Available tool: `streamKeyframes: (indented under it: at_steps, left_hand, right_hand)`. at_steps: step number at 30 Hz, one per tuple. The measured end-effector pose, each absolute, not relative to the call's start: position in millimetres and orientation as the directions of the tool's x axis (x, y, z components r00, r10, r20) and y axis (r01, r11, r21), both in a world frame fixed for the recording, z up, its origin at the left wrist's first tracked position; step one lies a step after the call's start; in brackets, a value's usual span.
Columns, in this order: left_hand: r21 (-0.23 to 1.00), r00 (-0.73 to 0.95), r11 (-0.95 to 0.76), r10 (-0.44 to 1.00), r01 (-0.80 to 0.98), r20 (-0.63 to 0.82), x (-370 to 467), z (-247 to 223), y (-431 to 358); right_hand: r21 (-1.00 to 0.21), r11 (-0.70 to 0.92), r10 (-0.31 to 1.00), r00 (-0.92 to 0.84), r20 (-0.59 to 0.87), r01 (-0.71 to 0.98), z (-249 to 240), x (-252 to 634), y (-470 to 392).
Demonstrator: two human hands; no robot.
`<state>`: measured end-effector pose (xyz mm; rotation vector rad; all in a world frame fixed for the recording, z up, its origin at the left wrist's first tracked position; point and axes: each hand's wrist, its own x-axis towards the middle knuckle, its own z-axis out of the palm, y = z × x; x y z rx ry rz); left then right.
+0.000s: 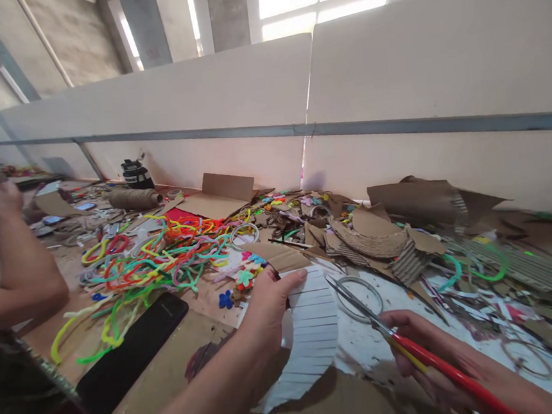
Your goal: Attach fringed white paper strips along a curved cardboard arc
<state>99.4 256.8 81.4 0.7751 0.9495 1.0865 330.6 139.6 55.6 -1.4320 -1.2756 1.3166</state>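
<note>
In the middle of the head view, my left hand (265, 304) pinches a curved white piece of paper or card (313, 332) near its top end, thumb on its face. Rows of slits run across that piece, and its lower end looks ragged. My right hand (426, 326) is wrapped round scissors (414, 354) with red and yellow handles. Their grey blades (354, 295) point up and left, close to the white piece's right edge. Behind the blades lies a roll of pale tape (371, 298) on a white sheet (360, 341).
Left of centre, colourful pipe cleaners (164, 255) form a tangled heap beside a black phone (134, 354). Cardboard scraps (375, 237) pile up at the right. Farther back are a twine spool (133, 199) and a white wall panel (199, 98). Another person's arm (24, 261) reaches in at left.
</note>
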Motion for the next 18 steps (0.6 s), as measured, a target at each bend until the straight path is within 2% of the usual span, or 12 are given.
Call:
streamKeyframes:
  at_steps: [7, 12, 18]
  left_hand:
    - [0.893, 0.226, 0.31, 0.943, -0.326, -0.245, 110, 74, 245]
    - [0.909, 0.239, 0.312, 0.939, -0.277, -0.249, 114, 74, 240]
    - [0.899, 0.259, 0.322, 0.933, -0.296, -0.249, 115, 74, 239]
  right_hand:
    - [-0.945, -0.294, 0.944, -0.107, -0.311, 0.145, 64, 311, 149]
    - [-0.974, -0.213, 0.97, -0.106, -0.221, 0.076, 50, 311, 151]
    - [-0.974, -0.225, 0.966, -0.126, -0.226, 0.026, 43, 314, 148]
